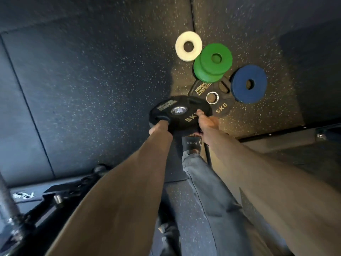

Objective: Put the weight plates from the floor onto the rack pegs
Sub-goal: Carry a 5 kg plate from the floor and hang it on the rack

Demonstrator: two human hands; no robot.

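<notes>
A black plate [184,120] is held off the floor [92,80] beside other plates [212,61], left hand [160,127] fingers curled through a slot [163,118], right hand [207,122] fingers clamped on its rim. It is judged rigid, fairly heavy, best gripped by its slots.

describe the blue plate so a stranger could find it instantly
On the speckled floor, loose weight plates lie in a cluster. The blue plate is at its right end, overlapping a flat black plate's edge. No other plate is blue.
</notes>
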